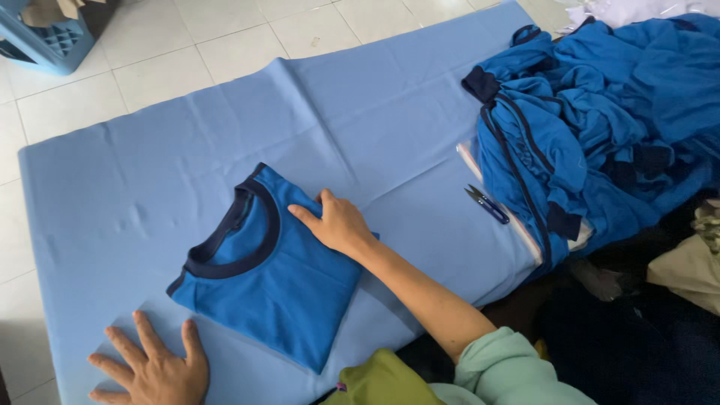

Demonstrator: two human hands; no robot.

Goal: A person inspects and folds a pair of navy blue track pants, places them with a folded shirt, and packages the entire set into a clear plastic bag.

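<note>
Head view: right hand (337, 223) flat, open, on right edge of folded blue shirt (266, 274); left hand (154, 369) spread on light-blue cloth (135, 165) just below shirt. Shirt square-folded, navy collar up.

**Cloth, tile and a little metal**

The folded shirt (266, 281) is matt blue knit cloth with a darker ribbed collar. Under it the light blue sheet (150, 157) is smooth matt fabric with faint creases. At three o'clock the pile of shirts (600, 112) is the same soft, rumpled cloth. The snips (486, 204) look metal. The floor tiles (150, 75) are pale, faintly glossy.
</note>
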